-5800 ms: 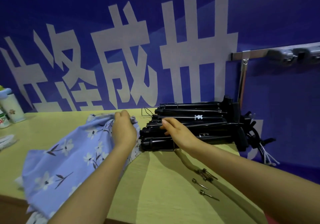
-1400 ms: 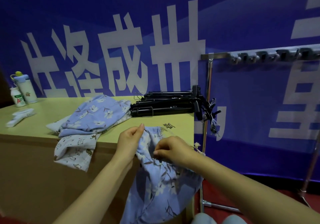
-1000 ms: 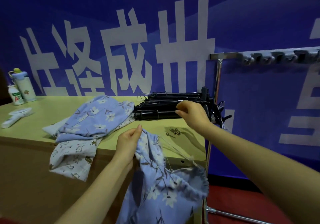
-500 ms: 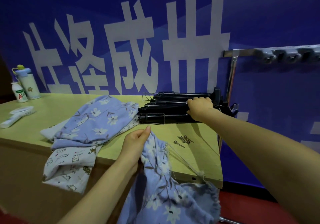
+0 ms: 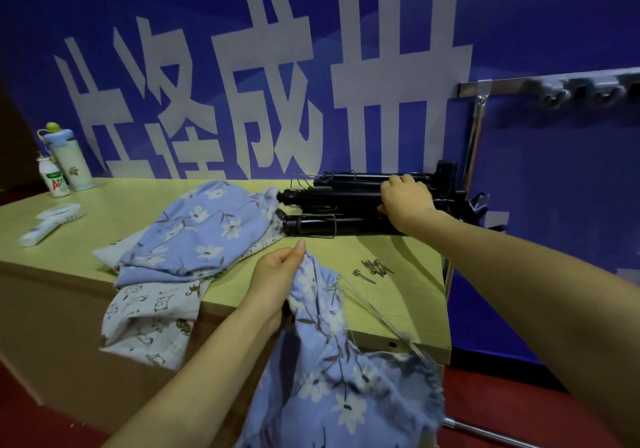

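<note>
Fetching a hanger: my left hand (image 5: pixel 277 283) pinches the floral garment (image 5: pixel 332 378); right hand (image 5: pixel 405 203), one o'clock, grips a clip hanger (image 5: pixel 329 198), which I should lift free next.

We find the stack of hangers (image 5: pixel 346 198) at the back right of the table (image 5: pixel 398 295), with folded garments (image 5: pixel 194 236) touching its left end and small metal pieces (image 5: pixel 375 268), perhaps pins, before it. Two bottles (image 5: pixel 69 163) stand far left at the back. A garment rack (image 5: pixel 477 128) stands right of the table.
</note>
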`<action>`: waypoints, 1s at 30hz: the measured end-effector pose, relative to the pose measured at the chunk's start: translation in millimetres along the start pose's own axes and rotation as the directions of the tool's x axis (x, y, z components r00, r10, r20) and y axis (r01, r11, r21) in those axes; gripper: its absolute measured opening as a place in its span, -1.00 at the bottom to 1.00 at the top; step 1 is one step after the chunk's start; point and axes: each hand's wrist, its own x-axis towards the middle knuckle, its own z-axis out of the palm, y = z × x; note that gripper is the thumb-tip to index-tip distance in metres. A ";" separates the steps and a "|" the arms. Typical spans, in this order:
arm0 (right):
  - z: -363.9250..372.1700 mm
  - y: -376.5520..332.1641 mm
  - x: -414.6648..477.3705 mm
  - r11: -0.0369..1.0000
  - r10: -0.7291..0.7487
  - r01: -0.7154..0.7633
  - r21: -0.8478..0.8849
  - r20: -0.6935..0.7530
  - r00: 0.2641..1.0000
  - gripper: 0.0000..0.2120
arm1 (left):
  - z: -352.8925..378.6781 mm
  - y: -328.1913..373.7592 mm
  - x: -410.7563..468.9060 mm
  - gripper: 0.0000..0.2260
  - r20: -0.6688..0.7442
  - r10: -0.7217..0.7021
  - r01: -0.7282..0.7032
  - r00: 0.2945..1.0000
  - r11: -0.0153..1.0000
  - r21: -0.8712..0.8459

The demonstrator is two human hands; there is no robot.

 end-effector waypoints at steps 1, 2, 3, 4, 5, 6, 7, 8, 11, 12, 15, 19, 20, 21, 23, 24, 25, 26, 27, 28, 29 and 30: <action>-4.3 1.3 -3.8 1.000 0.002 -0.002 0.013 -0.031 1.000 -0.60 | 0.3 1.8 -2.5 -0.78 -0.010 -0.005 0.006 1.000 1.000 0.005; -8.7 2.5 -6.8 1.000 0.000 0.002 0.019 -0.064 0.998 -0.60 | 0.3 2.9 -3.8 -0.79 -0.011 -0.004 0.004 1.000 1.000 -0.004; -13.3 4.1 -9.3 1.000 -0.004 0.006 0.023 -0.095 0.995 -0.61 | 0.2 3.2 -4.4 -0.81 -0.010 -0.001 0.001 1.000 1.000 -0.015; -17.8 5.8 -12.4 1.000 -0.010 0.013 0.029 -0.121 0.993 -0.62 | -0.1 3.7 -5.4 -0.82 -0.008 0.002 -0.002 1.000 1.000 -0.010; -21.9 7.4 -16.0 0.999 -0.014 0.019 0.035 -0.140 0.990 -0.64 | -0.3 5.1 -6.8 -0.83 -0.010 0.001 -0.001 1.000 1.000 0.013; -26.3 9.4 -21.5 0.999 -0.018 0.025 0.040 -0.159 0.987 -0.65 | -0.6 5.9 -8.0 -0.82 -0.012 -0.004 0.004 1.000 0.999 0.042; -29.5 10.9 -26.5 0.999 -0.025 0.033 0.043 -0.173 0.985 -0.66 | 0.0 6.1 -8.6 -0.82 -0.019 -0.020 0.022 1.000 0.998 0.062; -32.5 12.7 -32.4 0.998 -0.033 0.042 0.046 -0.189 0.981 -0.67 | 1.1 5.7 -8.9 -0.80 -0.026 -0.040 0.042 0.999 0.997 0.058; -39.4 16.8 -55.2 0.995 -0.071 0.085 0.051 -0.240 0.968 -0.69 | 9.4 8.9 -14.0 -0.75 -0.069 -0.140 0.140 0.988 0.990 -0.004; -41.1 17.1 -63.0 0.994 -0.082 0.098 0.051 -0.261 0.962 -0.69 | 13.8 11.9 -17.3 -0.76 -0.072 -0.152 0.151 0.986 0.988 -0.022; -45.1 16.5 -83.6 0.990 -0.119 0.137 0.034 -0.321 0.939 -0.72 | 28.4 18.2 -24.8 -0.82 -0.087 -0.076 0.079 0.993 0.996 0.032; -55.9 18.5 -104.2 0.979 -0.202 0.186 -0.079 -0.379 0.903 -0.67 | 43.3 26.3 -42.0 -0.75 -0.081 0.043 -0.035 0.996 0.994 0.101; -58.9 19.4 -107.6 0.974 -0.228 0.202 -0.106 -0.402 0.887 -0.64 | 45.4 28.3 -45.6 -0.72 -0.071 0.066 -0.058 0.995 0.993 0.103; -62.1 20.3 -111.8 0.968 -0.252 0.218 -0.128 -0.429 0.867 -0.61 | 48.0 31.4 -50.0 -0.70 -0.061 0.078 -0.072 0.995 0.993 0.093; -65.3 19.6 -120.0 0.955 -0.295 0.251 -0.154 -0.473 0.830 -0.58 | 53.3 36.4 -55.7 -0.69 -0.031 0.070 -0.071 0.997 0.997 -0.016; -66.6 19.1 -125.3 0.950 -0.311 0.267 -0.161 -0.496 0.811 -0.58 | 57.2 38.7 -57.6 -0.70 -0.015 0.046 -0.048 0.999 0.992 -0.113; -66.4 18.4 -130.0 0.947 -0.322 0.280 -0.160 -0.516 0.794 -0.59 | 61.0 41.1 -59.6 -0.72 -0.011 0.012 -0.014 1.000 0.978 -0.206; -65.6 18.2 -133.5 0.946 -0.323 0.285 -0.155 -0.531 0.783 -0.59 | 64.2 42.3 -60.4 -0.76 -0.019 -0.026 0.020 0.999 0.959 -0.284; -64.1 18.5 -136.3 0.949 -0.312 0.277 -0.148 -0.538 0.783 -0.58 | 67.1 43.4 -61.3 -0.78 -0.026 -0.074 0.061 0.997 0.937 -0.344; -62.9 18.7 -138.5 0.955 -0.294 0.262 -0.138 -0.546 0.784 -0.57 | 67.1 44.2 -61.3 -0.76 -0.023 -0.126 0.108 0.992 0.918 -0.382; -61.3 19.1 -139.9 0.960 -0.276 0.251 -0.124 -0.558 0.782 -0.55 | 65.1 43.0 -59.6 -0.71 -0.008 -0.173 0.154 0.985 0.901 -0.406; -59.6 20.8 -140.9 0.964 -0.262 0.244 -0.109 -0.569 0.779 -0.54 | 62.7 41.8 -58.4 -0.66 0.009 -0.209 0.192 0.978 0.881 -0.431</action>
